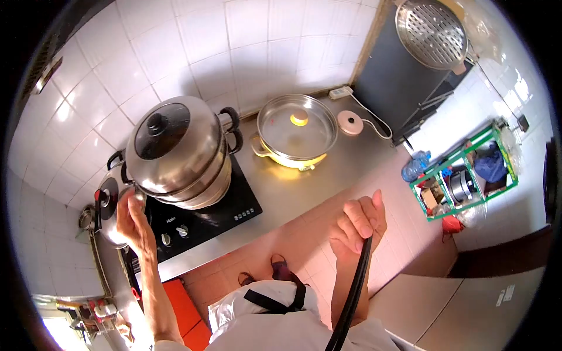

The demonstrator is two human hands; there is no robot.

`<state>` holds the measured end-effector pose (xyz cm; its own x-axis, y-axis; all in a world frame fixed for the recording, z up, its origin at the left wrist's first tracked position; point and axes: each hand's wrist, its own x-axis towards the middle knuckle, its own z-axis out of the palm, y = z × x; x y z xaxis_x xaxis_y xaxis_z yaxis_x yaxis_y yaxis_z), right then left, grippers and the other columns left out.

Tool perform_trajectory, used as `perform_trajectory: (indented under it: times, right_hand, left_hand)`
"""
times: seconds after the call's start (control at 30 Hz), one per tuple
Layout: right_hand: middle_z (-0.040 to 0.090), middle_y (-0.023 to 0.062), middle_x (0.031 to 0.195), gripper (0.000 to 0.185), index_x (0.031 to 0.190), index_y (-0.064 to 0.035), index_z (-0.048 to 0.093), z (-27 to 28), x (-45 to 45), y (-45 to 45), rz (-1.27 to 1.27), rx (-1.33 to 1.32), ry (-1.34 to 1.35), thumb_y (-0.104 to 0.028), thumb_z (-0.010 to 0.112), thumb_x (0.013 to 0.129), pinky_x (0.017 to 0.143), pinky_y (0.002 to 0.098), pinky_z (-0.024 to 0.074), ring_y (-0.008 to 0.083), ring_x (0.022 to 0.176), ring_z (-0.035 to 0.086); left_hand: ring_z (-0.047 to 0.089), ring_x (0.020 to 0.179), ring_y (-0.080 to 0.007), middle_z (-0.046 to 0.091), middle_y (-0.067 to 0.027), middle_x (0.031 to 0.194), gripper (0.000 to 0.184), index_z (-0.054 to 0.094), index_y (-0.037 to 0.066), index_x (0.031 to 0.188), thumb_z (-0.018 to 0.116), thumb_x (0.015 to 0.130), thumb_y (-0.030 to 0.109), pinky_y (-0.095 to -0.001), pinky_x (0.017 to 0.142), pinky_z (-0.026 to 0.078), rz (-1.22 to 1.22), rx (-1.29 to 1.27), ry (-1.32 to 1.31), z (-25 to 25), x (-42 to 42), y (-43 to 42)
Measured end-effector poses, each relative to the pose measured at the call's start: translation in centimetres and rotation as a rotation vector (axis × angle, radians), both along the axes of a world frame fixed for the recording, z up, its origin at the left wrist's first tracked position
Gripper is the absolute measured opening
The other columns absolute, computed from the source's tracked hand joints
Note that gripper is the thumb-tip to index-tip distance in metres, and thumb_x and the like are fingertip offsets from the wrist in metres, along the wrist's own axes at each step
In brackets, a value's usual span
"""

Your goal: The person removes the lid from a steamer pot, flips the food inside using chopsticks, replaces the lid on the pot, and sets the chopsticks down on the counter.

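Observation:
My left hand (136, 221) is beside the left rim of a large steel steamer pot (193, 152), its fingers loosely bent with nothing visible in them. Behind that hand is a pan with a shiny lid (111, 202), partly covered by it. The steamer has a domed lid with a glass window and black handles, and stands on a black cooktop (193, 225). My right hand (358, 225) is raised over the floor, right of the counter's front edge, with curled fingers closed at the upper end of a long black strap-like thing (354, 292) that runs down toward me.
A yellow electric pan (293, 161) with a glass lid stands on the steel counter (252, 193). Near it are a pink round device (350, 123) and a power strip (341, 92). A green rack (430, 216) stands right, with a water bottle (415, 167). A perforated steamer tray (432, 34) hangs upper right.

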<state>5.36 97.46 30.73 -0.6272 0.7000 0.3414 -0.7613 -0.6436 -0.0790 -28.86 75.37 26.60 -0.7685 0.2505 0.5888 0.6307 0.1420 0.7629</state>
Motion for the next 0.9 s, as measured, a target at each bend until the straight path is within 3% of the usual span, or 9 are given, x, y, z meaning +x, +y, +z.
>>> perform_trajectory:
  times: [0.03, 0.07, 0.33, 0.63, 0.9]
  right_hand:
    - [0.059, 0.0137, 0.07, 0.051, 0.071, -0.0069, 0.052, -0.1, -0.1, -0.1, 0.01, -0.004, 0.004, -0.033, 0.03, 0.109, 0.037, 0.0256, 0.0482, 0.0195, 0.043, 0.056]
    - [0.06, 0.0138, 0.07, 0.051, 0.071, -0.0068, 0.053, -0.1, -0.2, -0.1, 0.018, -0.01, 0.005, -0.033, 0.03, 0.109, 0.037, 0.0257, 0.0488, 0.0196, 0.043, 0.056]
    - [0.061, 0.0153, 0.073, 0.051, 0.075, -0.0043, 0.056, -0.4, -1.2, 0.6, 0.006, 0.11, 0.057, -0.032, 0.03, 0.109, 0.037, 0.0243, 0.0497, 0.0202, 0.047, 0.061]
    - [0.059, 0.0132, 0.071, 0.052, 0.073, -0.0046, 0.055, -2.0, -0.6, 1.6, -0.076, 0.017, 0.033, -0.032, 0.03, 0.109, 0.035, 0.0216, 0.0462, 0.0176, 0.044, 0.057]
    - [0.056, 0.0103, 0.069, 0.051, 0.071, -0.0074, 0.052, -2.4, -0.7, 1.1, -0.069, -0.066, -0.001, -0.033, 0.03, 0.109, 0.041, 0.0261, 0.0467, 0.0187, 0.046, 0.054]
  left_hand:
    - [0.036, 0.058, -0.0004, 0.057, 0.0015, 0.079, 0.029, 0.066, 0.0, 0.118, 0.053, 0.104, 0.023, -0.0176, 0.051, 0.025, -0.035, 0.016, 0.004, -0.4, 0.8, -0.1]
    - [0.034, 0.054, -0.0003, 0.057, 0.0009, 0.078, 0.031, 0.066, 0.0, 0.117, 0.052, 0.105, 0.024, -0.0186, 0.048, 0.023, -0.071, 0.036, 0.022, -1.3, 0.9, -0.4]
    - [0.034, 0.054, 0.0003, 0.055, 0.0025, 0.078, 0.037, 0.068, -0.001, 0.107, 0.047, 0.107, 0.03, -0.0184, 0.049, 0.025, -0.179, 0.01, -0.16, -6.3, 5.1, -1.0]
    - [0.036, 0.054, -0.0013, 0.056, 0.002, 0.071, 0.04, 0.068, -0.001, 0.098, 0.047, 0.106, 0.032, -0.0202, 0.051, 0.03, -0.255, -0.046, -0.231, -8.6, 6.9, -1.1]
    - [0.037, 0.054, -0.0014, 0.055, 0.0029, 0.067, 0.044, 0.069, -0.001, 0.094, 0.048, 0.105, 0.036, -0.0201, 0.05, 0.028, -0.279, -0.081, -0.358, -9.4, 8.0, -1.5]
